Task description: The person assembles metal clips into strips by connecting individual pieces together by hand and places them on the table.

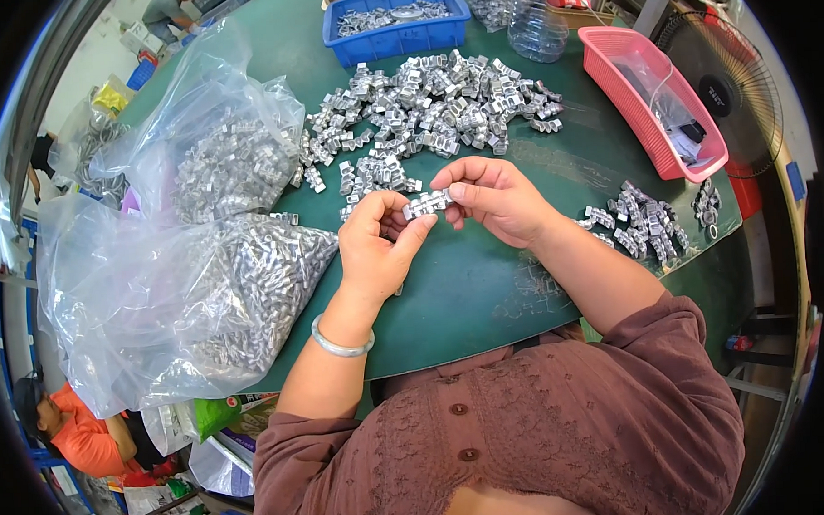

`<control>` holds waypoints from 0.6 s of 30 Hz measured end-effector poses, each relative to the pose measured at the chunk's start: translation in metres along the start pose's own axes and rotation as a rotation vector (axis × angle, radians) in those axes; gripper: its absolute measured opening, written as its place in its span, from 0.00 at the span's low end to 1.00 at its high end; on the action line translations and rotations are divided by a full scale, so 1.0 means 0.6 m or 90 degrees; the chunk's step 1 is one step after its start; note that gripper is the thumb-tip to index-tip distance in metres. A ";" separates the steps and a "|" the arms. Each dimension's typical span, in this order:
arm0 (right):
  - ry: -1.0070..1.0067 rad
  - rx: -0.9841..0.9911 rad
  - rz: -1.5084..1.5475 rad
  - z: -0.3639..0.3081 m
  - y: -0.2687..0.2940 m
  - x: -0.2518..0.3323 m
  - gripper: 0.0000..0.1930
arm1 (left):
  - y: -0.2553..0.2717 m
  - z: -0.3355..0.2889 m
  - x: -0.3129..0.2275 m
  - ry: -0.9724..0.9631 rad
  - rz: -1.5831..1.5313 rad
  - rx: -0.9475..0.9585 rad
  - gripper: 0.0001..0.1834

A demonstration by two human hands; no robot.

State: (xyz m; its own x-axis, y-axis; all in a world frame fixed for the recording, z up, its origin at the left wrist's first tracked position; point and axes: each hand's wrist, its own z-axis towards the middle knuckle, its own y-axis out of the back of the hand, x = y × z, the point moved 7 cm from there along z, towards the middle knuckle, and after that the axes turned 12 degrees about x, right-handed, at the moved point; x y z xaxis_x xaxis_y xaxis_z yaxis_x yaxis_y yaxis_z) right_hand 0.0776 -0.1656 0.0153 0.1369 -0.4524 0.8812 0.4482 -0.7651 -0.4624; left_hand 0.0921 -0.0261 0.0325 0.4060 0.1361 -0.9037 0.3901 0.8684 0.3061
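Observation:
Between my two hands is a short silvery metal part (426, 204) made of joined links, like a piece of watch band. My left hand (375, 245) pinches its left end between thumb and fingers. At the other end, the thumb and fingertips of my right hand (496, 200) close on it. Just beyond my hands a large heap of similar metal pieces (443, 102) spreads over the green table (468, 292). A smaller pile of them (642, 222) lies to the right of my right forearm.
Clear plastic bags full of small metal parts (241, 300) fill the left side. At the back stand a blue bin (400, 44) of parts and a clear plastic jar (537, 31). A pink basket (652, 104) and a fan (724, 92) are right. A person in orange (87, 437) sits lower left.

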 end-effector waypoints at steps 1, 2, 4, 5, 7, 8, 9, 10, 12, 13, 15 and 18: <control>-0.001 0.001 -0.001 0.001 0.001 0.000 0.09 | 0.001 0.001 0.000 -0.001 -0.006 -0.002 0.11; -0.003 0.002 -0.002 0.002 0.001 0.000 0.09 | 0.001 0.002 0.000 -0.002 -0.006 -0.003 0.11; -0.005 0.002 -0.003 0.002 0.001 -0.001 0.09 | 0.001 0.001 0.001 -0.003 -0.013 -0.005 0.12; -0.007 0.001 -0.004 0.002 0.001 -0.002 0.09 | 0.002 0.000 0.002 -0.002 -0.013 -0.006 0.12; -0.008 0.002 -0.005 0.002 0.001 -0.004 0.09 | 0.002 0.000 0.001 -0.011 -0.015 -0.009 0.12; -0.009 0.002 -0.005 0.002 0.001 -0.004 0.09 | 0.003 -0.002 0.000 -0.011 -0.014 -0.009 0.12; -0.009 0.001 -0.005 0.002 0.001 -0.004 0.09 | 0.001 -0.002 -0.001 -0.006 -0.009 0.009 0.11; -0.010 -0.001 -0.005 0.002 0.002 -0.004 0.09 | -0.002 -0.002 -0.002 -0.001 -0.004 0.028 0.11; -0.010 -0.003 -0.004 0.002 0.002 -0.004 0.09 | -0.003 -0.002 -0.004 -0.002 -0.004 0.022 0.12; -0.012 -0.005 -0.006 0.002 0.002 -0.005 0.09 | -0.002 -0.003 -0.005 -0.004 -0.004 0.016 0.12; -0.015 -0.008 -0.008 0.002 0.001 -0.005 0.09 | -0.002 -0.004 -0.008 -0.011 0.004 0.014 0.12; -0.023 -0.005 -0.018 0.003 0.000 -0.006 0.08 | -0.001 -0.003 -0.014 -0.036 0.013 -0.008 0.13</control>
State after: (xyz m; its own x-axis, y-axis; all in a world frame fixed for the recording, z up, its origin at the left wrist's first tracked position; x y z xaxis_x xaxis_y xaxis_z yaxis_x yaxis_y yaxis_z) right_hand 0.0787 -0.1631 0.0122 0.1553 -0.4136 0.8971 0.4454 -0.7812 -0.4373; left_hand 0.0869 -0.0268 0.0392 0.4597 0.1267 -0.8790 0.3717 0.8715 0.3200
